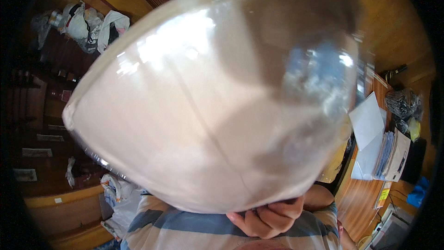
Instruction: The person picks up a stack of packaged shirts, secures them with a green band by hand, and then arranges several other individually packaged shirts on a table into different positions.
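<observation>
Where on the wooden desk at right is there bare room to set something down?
Bare wood shows on the desk between the striped shirt and the yellow label, below the white sheets. It is crowded around those sheets and the neighbouring stack. The wrapped package hides much else.

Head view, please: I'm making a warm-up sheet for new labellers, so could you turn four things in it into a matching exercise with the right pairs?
Column one
1. Large glossy object
2. Hand
3. Shirt
4. Wood-grain surface

Column two
A. Pale with blue-grey stripes
B. Orange-brown, toward the right of the picture
C. Fingers curled, at the lower edge of another thing
D. Mostly pale, filling the middle of the picture

Right pairs: 1-D, 2-C, 3-A, 4-B
</observation>
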`<state>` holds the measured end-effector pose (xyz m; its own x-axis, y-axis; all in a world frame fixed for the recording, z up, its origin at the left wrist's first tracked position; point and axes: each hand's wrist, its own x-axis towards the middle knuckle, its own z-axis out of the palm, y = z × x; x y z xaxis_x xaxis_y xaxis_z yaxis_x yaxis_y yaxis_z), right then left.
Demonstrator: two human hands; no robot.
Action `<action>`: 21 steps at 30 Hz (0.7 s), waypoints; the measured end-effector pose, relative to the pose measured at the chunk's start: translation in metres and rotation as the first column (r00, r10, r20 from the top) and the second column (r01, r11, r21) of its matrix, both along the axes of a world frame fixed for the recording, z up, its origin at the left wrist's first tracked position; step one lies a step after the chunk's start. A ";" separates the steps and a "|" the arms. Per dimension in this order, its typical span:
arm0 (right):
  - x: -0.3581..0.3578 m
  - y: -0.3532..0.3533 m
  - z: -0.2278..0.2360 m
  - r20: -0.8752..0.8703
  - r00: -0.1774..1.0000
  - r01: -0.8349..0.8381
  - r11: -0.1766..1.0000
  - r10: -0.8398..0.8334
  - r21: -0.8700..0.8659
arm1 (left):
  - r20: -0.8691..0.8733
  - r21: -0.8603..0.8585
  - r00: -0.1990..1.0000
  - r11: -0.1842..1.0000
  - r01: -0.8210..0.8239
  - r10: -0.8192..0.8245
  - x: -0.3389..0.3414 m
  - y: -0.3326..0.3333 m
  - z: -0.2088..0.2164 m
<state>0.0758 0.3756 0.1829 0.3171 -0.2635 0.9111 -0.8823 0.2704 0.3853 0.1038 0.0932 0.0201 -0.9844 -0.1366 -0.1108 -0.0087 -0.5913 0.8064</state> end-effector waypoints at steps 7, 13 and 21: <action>0.004 0.012 -0.007 0.359 0.932 -0.033 0.977 -0.046 0.210 | -0.002 -0.041 0.999 0.999 0.033 -0.033 -0.014 0.003 0.002; -0.029 0.032 -0.003 0.612 0.778 -0.002 0.974 -0.140 0.225 | -0.060 -0.197 0.991 0.974 0.109 -0.123 -0.051 0.021 0.003; -0.040 0.091 -0.063 0.999 -0.030 0.202 0.979 -0.031 0.037 | -0.028 -0.150 0.959 0.949 0.276 -0.283 -0.070 0.078 -0.021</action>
